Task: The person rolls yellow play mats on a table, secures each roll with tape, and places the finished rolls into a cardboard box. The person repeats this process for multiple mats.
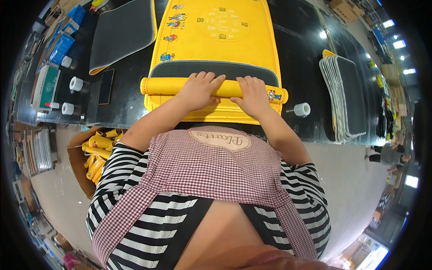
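Observation:
A yellow mat [166, 86] with a dark grey underside is partly rolled up at the table's near edge. My left hand [202, 91] curls over the left-centre of the roll, fingers on top and thumb toward its near side. Close beside it, my right hand [253, 96] grips the roll right of centre in the same way. Under and beyond the roll lie flat yellow mats [202, 45] printed with small cartoon figures and a round pattern. A strip of dark underside [234, 69] shows just past the roll.
On the black table [130, 90] lie a phone [105, 87], several white rolls [302, 109], a dark mat [123, 33] and, at right, a stack of mats [335, 94]. A cardboard box [77, 164] of yellow rolls stands below left. Another person [390, 155] is far right.

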The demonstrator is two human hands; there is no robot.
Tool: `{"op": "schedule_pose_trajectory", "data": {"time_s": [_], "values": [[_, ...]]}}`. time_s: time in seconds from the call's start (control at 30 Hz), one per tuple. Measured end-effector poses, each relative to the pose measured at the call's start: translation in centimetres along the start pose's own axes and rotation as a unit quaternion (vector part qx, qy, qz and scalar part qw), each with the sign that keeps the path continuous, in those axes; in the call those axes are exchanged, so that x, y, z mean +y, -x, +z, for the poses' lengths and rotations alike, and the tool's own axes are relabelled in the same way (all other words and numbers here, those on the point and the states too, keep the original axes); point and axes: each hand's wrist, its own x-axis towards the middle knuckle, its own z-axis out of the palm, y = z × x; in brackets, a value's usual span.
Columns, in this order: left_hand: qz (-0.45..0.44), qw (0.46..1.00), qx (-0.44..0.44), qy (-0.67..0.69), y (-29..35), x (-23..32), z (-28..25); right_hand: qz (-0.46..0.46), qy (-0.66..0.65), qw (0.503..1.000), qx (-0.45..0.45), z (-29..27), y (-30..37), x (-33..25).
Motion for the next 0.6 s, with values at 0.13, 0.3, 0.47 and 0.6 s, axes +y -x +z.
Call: {"op": "schedule_pose_trajectory", "data": {"time_s": [0.13, 0.3, 0.47, 0.6], "values": [[-0.007, 1.0, 0.001, -0.019, 0.5, 0.2, 0.9, 0.013, -0.228, 0.973, 0.036, -1.8, 0.9, 5.2], [0.005, 0.997, 0.047, -0.054, 1.2, 1.5, 1.8, 0.35, -0.124, 0.926, 0.069, -5.9, 9.5, 22.1], [-0.004, 0.995, 0.07, -0.063, 2.2, 1.7, 2.3, 0.424, -0.278, 0.856, -0.104, -2.9, 13.0, 25.3], [0.015, 0.995, 0.082, -0.047, 2.5, 2.2, 2.3, 0.43, -0.096, 0.892, -0.099, 0.7, 16.8, 28.6]]}}
